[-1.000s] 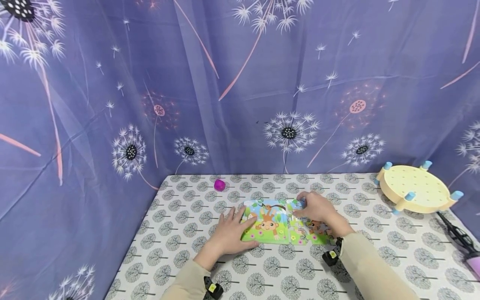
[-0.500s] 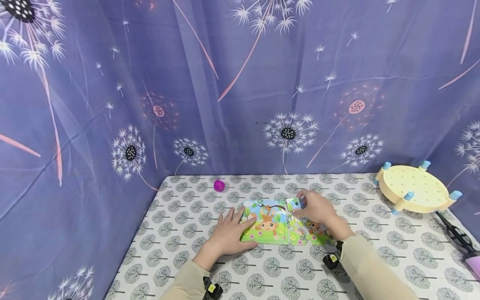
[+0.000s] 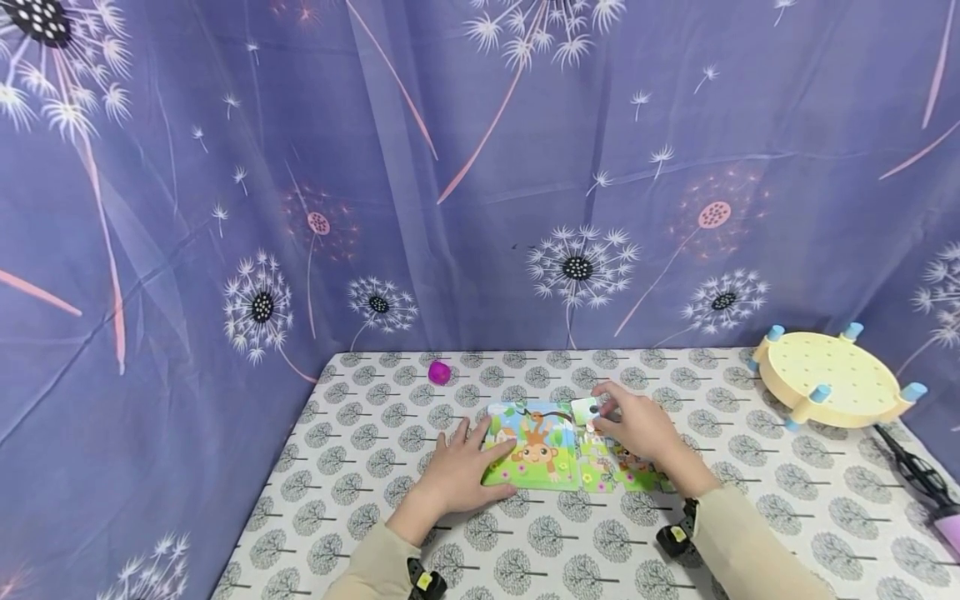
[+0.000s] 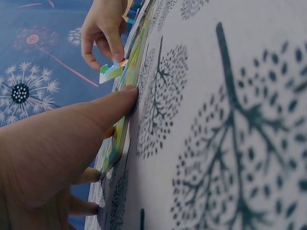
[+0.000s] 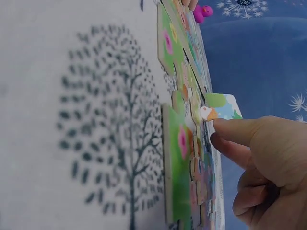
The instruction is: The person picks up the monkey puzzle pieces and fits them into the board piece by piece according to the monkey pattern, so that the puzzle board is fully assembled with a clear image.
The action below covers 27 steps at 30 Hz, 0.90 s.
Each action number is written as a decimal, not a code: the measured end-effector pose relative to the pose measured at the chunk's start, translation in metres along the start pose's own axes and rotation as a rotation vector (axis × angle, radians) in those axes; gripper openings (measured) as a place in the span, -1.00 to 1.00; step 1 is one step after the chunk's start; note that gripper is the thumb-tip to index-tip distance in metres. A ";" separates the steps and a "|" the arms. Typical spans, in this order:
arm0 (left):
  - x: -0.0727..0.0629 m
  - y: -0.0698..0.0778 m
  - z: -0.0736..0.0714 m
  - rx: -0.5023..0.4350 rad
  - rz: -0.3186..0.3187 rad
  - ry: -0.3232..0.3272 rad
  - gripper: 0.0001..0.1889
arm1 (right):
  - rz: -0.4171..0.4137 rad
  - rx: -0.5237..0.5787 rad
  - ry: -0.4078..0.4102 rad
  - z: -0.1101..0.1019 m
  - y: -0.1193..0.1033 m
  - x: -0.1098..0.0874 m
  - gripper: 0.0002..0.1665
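My left hand (image 3: 461,469) rests with fingers spread on the left part of a flat monkey picture board (image 3: 536,457); in the left wrist view its thumb (image 4: 112,106) touches the board's near edge. Just right of the board, my right hand (image 3: 637,423) pinches a jigsaw piece (image 3: 583,410) between thumb and fingers. The right wrist view shows that piece (image 5: 224,106) tilted up, green, white and blue with an orange spot. Below it several jigsaw pieces (image 3: 597,477) lie together beside the board, partly hidden by the right hand.
A small magenta rubber duck (image 5: 204,13) sits behind the board, toward the left. At the back right stands a yellow oval stool-like piece (image 3: 832,379) with blue-tipped legs. A black and purple object (image 3: 926,483) lies at the right edge. A purple dandelion curtain (image 3: 480,208) hangs behind the table.
My right hand has raised and tilted the jigsaw piece off the pieces at the back, shifting slightly right at the wrist. My left hand stays on the board.
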<state>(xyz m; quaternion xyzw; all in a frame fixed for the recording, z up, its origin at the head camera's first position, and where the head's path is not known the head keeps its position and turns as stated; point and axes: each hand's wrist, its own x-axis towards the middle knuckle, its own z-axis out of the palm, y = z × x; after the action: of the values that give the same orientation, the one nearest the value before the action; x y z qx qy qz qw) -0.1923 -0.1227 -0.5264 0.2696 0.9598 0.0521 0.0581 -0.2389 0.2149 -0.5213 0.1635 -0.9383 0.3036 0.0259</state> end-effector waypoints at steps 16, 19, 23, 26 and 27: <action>0.000 -0.002 0.000 0.014 0.012 0.010 -0.18 | 0.111 0.273 0.009 0.001 -0.007 0.005 -0.51; 0.000 -0.001 -0.001 0.015 0.006 0.005 -0.17 | 0.126 0.313 -0.009 0.005 -0.015 0.009 -0.49; 0.000 -0.001 0.001 0.015 0.004 0.011 -0.17 | 0.153 0.364 -0.038 0.014 -0.026 0.014 -0.50; 0.000 -0.001 0.001 0.012 0.002 0.012 -0.17 | 0.161 0.381 -0.049 0.021 -0.035 0.020 -0.50; 0.000 -0.001 0.001 0.011 0.002 0.013 -0.17 | 0.163 0.386 -0.052 0.024 -0.038 0.022 -0.49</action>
<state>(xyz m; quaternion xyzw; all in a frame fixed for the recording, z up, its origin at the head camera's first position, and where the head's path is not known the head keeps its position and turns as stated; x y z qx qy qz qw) -0.1926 -0.1239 -0.5278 0.2707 0.9601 0.0487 0.0504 -0.2459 0.1660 -0.5167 0.0967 -0.8731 0.4746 -0.0549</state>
